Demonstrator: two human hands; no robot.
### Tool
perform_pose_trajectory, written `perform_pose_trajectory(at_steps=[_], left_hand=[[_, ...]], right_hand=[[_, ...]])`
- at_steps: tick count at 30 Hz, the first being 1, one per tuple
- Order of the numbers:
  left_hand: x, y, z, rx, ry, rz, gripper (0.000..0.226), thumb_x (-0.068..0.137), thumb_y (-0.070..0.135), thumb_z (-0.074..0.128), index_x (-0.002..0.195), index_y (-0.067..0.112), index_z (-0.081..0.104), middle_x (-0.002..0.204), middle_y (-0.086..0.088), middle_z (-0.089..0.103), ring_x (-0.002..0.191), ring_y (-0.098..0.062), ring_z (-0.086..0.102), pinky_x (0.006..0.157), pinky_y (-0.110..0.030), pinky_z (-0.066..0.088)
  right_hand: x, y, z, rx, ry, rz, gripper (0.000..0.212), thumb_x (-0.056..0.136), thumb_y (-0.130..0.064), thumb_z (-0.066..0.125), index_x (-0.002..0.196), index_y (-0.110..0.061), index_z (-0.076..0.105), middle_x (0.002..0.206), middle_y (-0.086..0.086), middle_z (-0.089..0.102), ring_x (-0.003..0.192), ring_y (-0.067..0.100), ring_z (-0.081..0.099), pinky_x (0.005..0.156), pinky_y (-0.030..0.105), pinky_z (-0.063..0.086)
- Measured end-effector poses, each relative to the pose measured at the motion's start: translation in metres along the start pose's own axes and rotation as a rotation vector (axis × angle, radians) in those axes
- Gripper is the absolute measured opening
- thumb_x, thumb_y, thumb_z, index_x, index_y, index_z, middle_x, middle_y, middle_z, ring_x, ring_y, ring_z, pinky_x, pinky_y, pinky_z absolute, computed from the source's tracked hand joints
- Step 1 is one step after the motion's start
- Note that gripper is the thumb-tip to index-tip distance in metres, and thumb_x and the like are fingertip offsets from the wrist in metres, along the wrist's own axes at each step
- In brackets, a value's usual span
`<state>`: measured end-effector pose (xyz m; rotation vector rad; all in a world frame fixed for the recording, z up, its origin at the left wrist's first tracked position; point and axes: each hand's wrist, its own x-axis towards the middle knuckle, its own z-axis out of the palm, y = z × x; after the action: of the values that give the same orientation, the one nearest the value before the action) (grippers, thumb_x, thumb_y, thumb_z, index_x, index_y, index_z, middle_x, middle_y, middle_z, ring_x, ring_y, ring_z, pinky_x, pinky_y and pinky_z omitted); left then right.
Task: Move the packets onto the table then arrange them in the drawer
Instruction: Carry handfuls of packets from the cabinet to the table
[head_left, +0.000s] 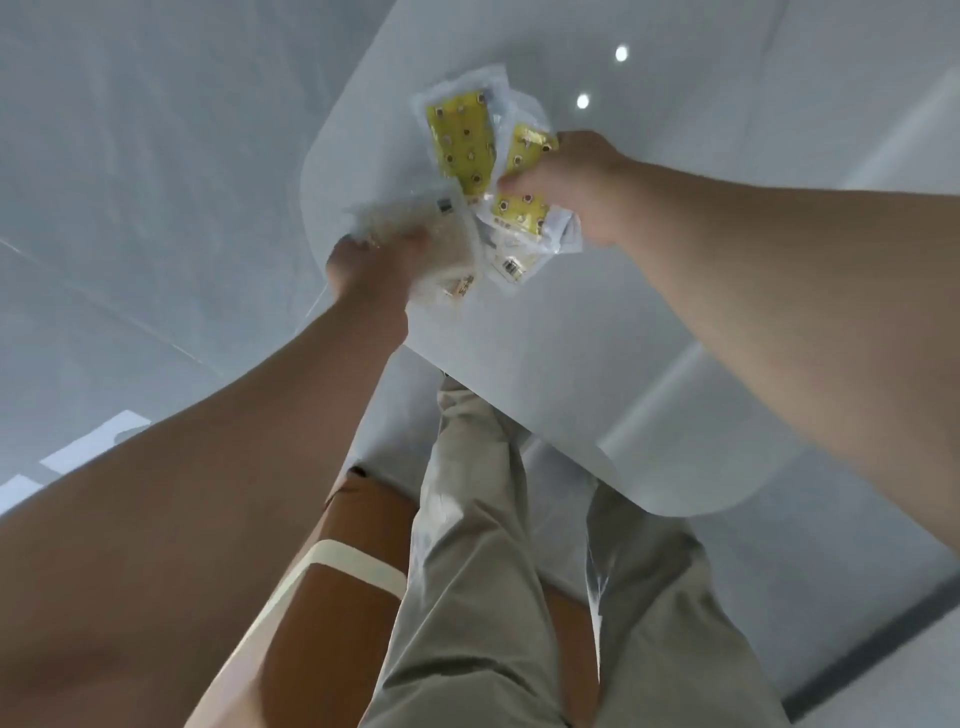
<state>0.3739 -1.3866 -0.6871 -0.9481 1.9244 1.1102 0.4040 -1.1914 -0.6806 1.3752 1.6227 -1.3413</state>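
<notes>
Left hand (371, 270): fingers curled round a bunch of pale packets (415, 228), gripping them at their near end. Right hand (582, 179): closed on a yellow packet (524, 205) with dark dots, held at its right edge. A second yellow packet (460, 140) lies just beyond, its lower end meeting the other two lots; which hand carries it cannot be told. All packets are bunched together between the two hands, over the near left corner of the white table (675, 260). Whether they rest on the top or hang above it cannot be told. Below the table edge: grey trousers (467, 545), beside a brown seat (332, 623) with a pale stripe. Pale floor (130, 208) to the left.
</notes>
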Motion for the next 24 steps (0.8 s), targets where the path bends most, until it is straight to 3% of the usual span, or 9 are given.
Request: perform_pose_trajectory(at_steps=[2,5,8,13,18,22,24], left_hand=[[0.003,-0.002,0.007,0.314,0.060,0.217,0.051,0.062,0.040,0.085,0.103,0.018,0.064,0.100,0.002,0.069,0.089,-0.022,0.068,0.080,-0.040,0.060],[0.003,-0.005,0.010,0.609,0.136,0.373,0.071,0.069,0.057,0.078,0.123,0.017,0.057,0.122,-0.001,0.057,0.108,-0.024,0.059,0.092,-0.043,0.053],[-0.003,-0.008,0.015,0.794,0.172,0.384,0.078,0.079,0.059,0.073,0.136,0.015,0.045,0.138,-0.005,0.044,0.128,-0.026,0.045,0.105,-0.041,0.037],[-0.037,0.005,-0.001,0.867,0.145,0.368,0.086,0.082,0.056,0.072,0.143,0.010,0.034,0.145,-0.008,0.033,0.136,-0.029,0.035,0.109,-0.040,0.030],[-0.130,0.023,-0.025,0.904,-0.008,0.498,0.077,0.084,0.045,0.075,0.144,0.014,0.038,0.147,-0.007,0.034,0.133,-0.028,0.042,0.108,-0.043,0.036],[-0.227,0.049,-0.030,0.723,-0.167,0.481,0.054,0.084,0.037,0.076,0.129,0.016,0.054,0.124,-0.001,0.059,0.107,-0.021,0.060,0.088,-0.034,0.048],[-0.276,0.062,-0.028,0.626,-0.277,0.440,0.045,0.086,0.033,0.075,0.123,0.015,0.057,0.111,0.001,0.065,0.094,-0.018,0.066,0.081,-0.033,0.051]], right_hand=[[0.003,0.005,0.009,-0.132,0.109,-0.125,0.073,0.079,-0.031,0.085,0.140,-0.011,0.052,0.122,0.001,0.062,0.111,0.022,0.062,0.080,0.030,0.053],[0.000,0.020,0.026,-0.302,0.295,-0.218,0.082,0.081,-0.045,0.079,0.145,-0.015,0.037,0.135,0.008,0.047,0.126,0.028,0.050,0.096,0.035,0.049],[-0.004,0.036,0.035,-0.422,0.404,-0.132,0.093,0.076,-0.063,0.076,0.144,-0.021,0.031,0.140,0.009,0.036,0.131,0.031,0.040,0.095,0.045,0.044],[-0.042,0.045,0.022,-0.522,0.412,-0.034,0.116,0.073,-0.081,0.064,0.158,-0.024,0.011,0.149,0.013,0.028,0.135,0.033,0.034,0.099,0.048,0.039],[-0.132,0.066,-0.024,-0.311,0.282,0.019,0.083,0.084,-0.076,0.056,0.145,-0.022,0.040,0.139,0.010,0.035,0.128,0.031,0.047,0.103,0.044,0.044],[-0.218,0.089,-0.073,0.160,0.315,0.004,0.057,0.090,-0.065,0.059,0.129,-0.023,0.058,0.132,0.005,0.048,0.098,0.022,0.063,0.090,0.036,0.053],[-0.261,0.101,-0.098,0.340,0.333,-0.003,0.050,0.092,-0.063,0.058,0.119,-0.021,0.061,0.114,0.001,0.061,0.091,0.019,0.063,0.083,0.035,0.054]])
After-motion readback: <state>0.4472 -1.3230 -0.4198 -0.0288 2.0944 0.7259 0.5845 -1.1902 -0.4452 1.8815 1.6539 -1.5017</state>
